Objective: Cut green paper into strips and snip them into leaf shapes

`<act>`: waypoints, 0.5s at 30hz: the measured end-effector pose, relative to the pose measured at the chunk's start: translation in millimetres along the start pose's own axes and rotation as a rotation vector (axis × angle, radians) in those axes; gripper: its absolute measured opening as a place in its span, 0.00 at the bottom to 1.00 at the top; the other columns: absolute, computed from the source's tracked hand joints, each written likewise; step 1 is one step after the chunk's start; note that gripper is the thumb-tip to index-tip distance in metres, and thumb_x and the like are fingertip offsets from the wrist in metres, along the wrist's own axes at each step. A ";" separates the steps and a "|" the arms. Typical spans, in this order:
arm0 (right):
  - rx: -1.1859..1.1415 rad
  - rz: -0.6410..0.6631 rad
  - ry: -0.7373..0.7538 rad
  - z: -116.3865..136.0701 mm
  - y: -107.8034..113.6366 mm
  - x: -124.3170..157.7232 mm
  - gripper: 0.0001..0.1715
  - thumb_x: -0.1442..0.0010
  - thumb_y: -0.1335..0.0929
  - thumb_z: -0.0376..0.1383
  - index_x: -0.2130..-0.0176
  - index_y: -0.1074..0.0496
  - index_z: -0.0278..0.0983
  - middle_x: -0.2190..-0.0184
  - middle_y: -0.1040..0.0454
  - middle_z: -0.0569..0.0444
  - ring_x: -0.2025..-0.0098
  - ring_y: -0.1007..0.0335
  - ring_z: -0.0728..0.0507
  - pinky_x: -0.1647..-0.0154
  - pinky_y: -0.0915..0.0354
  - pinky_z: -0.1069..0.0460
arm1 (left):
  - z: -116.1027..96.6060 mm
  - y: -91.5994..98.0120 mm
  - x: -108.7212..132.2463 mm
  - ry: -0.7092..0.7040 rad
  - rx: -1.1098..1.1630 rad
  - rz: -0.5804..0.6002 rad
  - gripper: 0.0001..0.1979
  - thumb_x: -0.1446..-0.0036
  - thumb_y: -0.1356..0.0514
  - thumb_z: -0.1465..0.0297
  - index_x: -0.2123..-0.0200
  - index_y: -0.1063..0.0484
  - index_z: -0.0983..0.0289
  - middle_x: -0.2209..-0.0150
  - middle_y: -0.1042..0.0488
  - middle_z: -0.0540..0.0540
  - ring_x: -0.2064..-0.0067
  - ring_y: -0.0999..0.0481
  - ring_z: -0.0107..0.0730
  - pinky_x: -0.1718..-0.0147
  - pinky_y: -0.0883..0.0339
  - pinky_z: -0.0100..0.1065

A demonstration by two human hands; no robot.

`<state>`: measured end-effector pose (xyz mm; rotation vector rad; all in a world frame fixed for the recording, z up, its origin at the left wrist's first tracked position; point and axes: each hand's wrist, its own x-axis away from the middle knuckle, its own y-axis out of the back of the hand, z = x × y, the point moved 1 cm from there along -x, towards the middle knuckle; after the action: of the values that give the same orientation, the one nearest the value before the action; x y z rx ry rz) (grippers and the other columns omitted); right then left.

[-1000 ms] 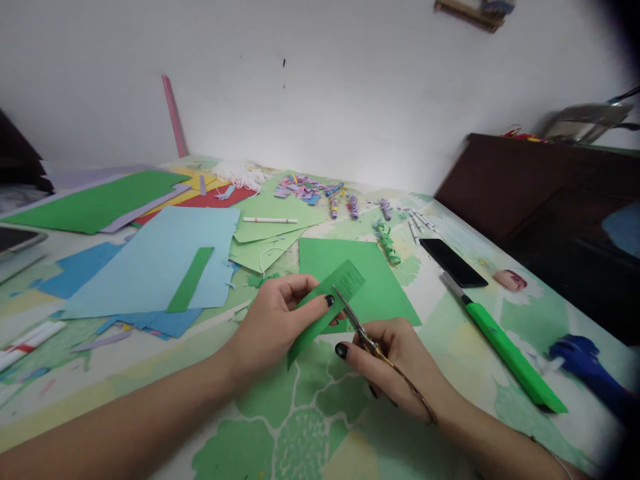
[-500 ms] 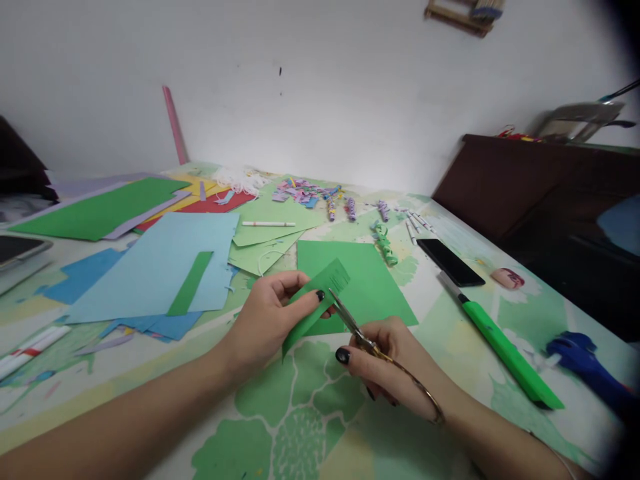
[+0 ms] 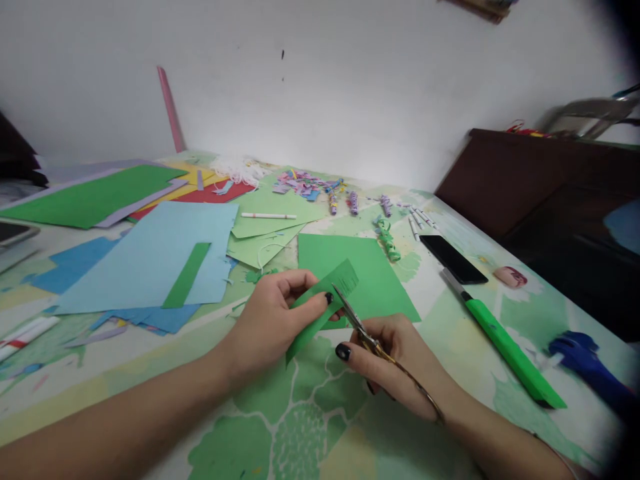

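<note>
My left hand (image 3: 285,313) pinches a narrow strip of green paper (image 3: 313,328), thumb on top and fingers beneath. Fine parallel cuts run along the strip's upper right end. In my right hand (image 3: 395,360) are scissors (image 3: 355,320) with metal blades, fingers closed round the handles. The blade tips meet the strip's right edge, close to my left thumb. Under the strip lies a larger green sheet (image 3: 360,267) on the table. A second green strip (image 3: 187,275) rests on a light blue sheet (image 3: 145,260) to the left.
Right of my hands lie a green utility knife (image 3: 515,353), a black phone (image 3: 453,259) and a dark blue tool (image 3: 583,357). Behind are curled paper pieces (image 3: 387,239), paper scraps (image 3: 300,183) and a white marker (image 3: 269,216). A dark cabinet (image 3: 540,180) borders the table's right side.
The camera view has tilted and shifted slightly. My hands keep the same holds on strip and scissors, and the blades remain at the strip's edge.
</note>
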<state>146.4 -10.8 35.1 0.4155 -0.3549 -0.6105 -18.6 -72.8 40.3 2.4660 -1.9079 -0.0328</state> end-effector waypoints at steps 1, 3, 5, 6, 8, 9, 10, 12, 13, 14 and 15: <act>0.000 -0.004 -0.002 -0.1 -0.1 0.0 0.19 0.45 0.34 0.44 0.79 0.37 0.34 0.87 0.39 0.60 0.83 0.47 0.54 0.84 0.54 0.57 | -0.5 -0.4 -0.1 0.002 -0.002 0.000 0.06 0.47 0.41 0.68 0.71 0.29 0.66 0.72 0.27 0.51 0.71 0.29 0.28 0.73 0.36 0.28; -0.003 -0.010 -0.003 -0.2 -0.3 -0.1 0.19 0.46 0.34 0.44 0.79 0.37 0.34 0.87 0.39 0.60 0.83 0.47 0.53 0.84 0.54 0.57 | -1.7 -1.1 -0.4 0.003 -0.007 -0.006 0.06 0.47 0.41 0.68 0.71 0.29 0.66 0.72 0.27 0.51 0.71 0.29 0.29 0.73 0.36 0.28; -0.005 -0.010 -0.003 -0.2 -0.6 -0.4 0.18 0.46 0.34 0.44 0.79 0.36 0.34 0.87 0.39 0.60 0.83 0.47 0.53 0.84 0.54 0.57 | -2.7 -1.6 -0.7 0.005 -0.016 -0.015 0.06 0.48 0.41 0.68 0.72 0.29 0.66 0.72 0.27 0.51 0.72 0.29 0.28 0.74 0.36 0.27; -0.004 -0.010 -0.004 -0.3 -0.7 -0.6 0.18 0.46 0.34 0.44 0.79 0.36 0.34 0.87 0.39 0.60 0.83 0.47 0.53 0.84 0.54 0.57 | -3.1 -1.7 -0.7 0.005 -0.019 -0.018 0.06 0.48 0.41 0.68 0.72 0.29 0.66 0.72 0.27 0.51 0.72 0.30 0.28 0.74 0.37 0.27; -0.002 -0.014 -0.007 -0.4 -0.9 -0.9 0.18 0.46 0.34 0.44 0.79 0.36 0.34 0.87 0.39 0.60 0.83 0.47 0.53 0.84 0.54 0.57 | -3.4 -1.8 -0.6 0.008 -0.020 -0.020 0.06 0.48 0.41 0.68 0.72 0.29 0.66 0.73 0.28 0.50 0.72 0.30 0.27 0.75 0.37 0.26; 0.000 -0.017 -0.007 -0.4 -0.9 -1.0 0.18 0.46 0.34 0.43 0.79 0.36 0.34 0.87 0.39 0.60 0.83 0.47 0.53 0.83 0.54 0.57 | -3.4 -1.8 -0.5 0.007 -0.017 -0.020 0.06 0.48 0.41 0.68 0.72 0.29 0.65 0.73 0.28 0.50 0.73 0.31 0.26 0.75 0.38 0.26; 0.002 -0.019 -0.005 -0.3 -0.8 -1.0 0.18 0.46 0.34 0.43 0.79 0.36 0.34 0.87 0.39 0.60 0.83 0.47 0.53 0.83 0.54 0.57 | -3.2 -1.8 -0.6 0.006 -0.013 -0.019 0.06 0.48 0.41 0.69 0.72 0.30 0.65 0.73 0.29 0.50 0.73 0.31 0.26 0.75 0.38 0.26; 0.009 -0.019 0.002 0.1 -0.7 -1.0 0.18 0.46 0.34 0.43 0.79 0.36 0.34 0.87 0.39 0.60 0.83 0.47 0.53 0.83 0.54 0.57 | -2.7 -1.8 -0.9 0.007 -0.004 -0.014 0.06 0.47 0.41 0.69 0.72 0.30 0.65 0.73 0.29 0.49 0.73 0.31 0.26 0.75 0.38 0.25; 0.012 -0.021 0.004 0.4 -0.6 -1.0 0.18 0.46 0.34 0.43 0.79 0.36 0.34 0.87 0.40 0.60 0.83 0.48 0.54 0.83 0.55 0.57 | -2.5 -1.9 -1.2 0.006 0.000 -0.011 0.06 0.47 0.41 0.69 0.72 0.30 0.65 0.73 0.29 0.49 0.72 0.31 0.25 0.75 0.37 0.25; 0.014 -0.021 0.003 0.7 -0.6 -1.1 0.18 0.46 0.34 0.43 0.79 0.36 0.34 0.87 0.40 0.60 0.83 0.48 0.54 0.83 0.55 0.57 | -2.2 -2.0 -1.4 0.006 0.001 -0.011 0.05 0.47 0.41 0.69 0.72 0.30 0.65 0.73 0.29 0.49 0.72 0.31 0.25 0.74 0.37 0.25; 0.017 -0.021 0.000 0.8 -0.6 -1.1 0.18 0.46 0.34 0.43 0.79 0.37 0.34 0.87 0.40 0.60 0.83 0.48 0.54 0.83 0.55 0.57 | -2.1 -2.1 -1.6 0.006 -0.003 -0.014 0.05 0.47 0.41 0.69 0.72 0.30 0.65 0.73 0.29 0.49 0.72 0.31 0.25 0.74 0.37 0.25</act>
<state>144.9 -10.8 35.3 0.4357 -0.3558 -0.6285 -16.9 -70.7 42.3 2.4744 -1.8873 -0.0278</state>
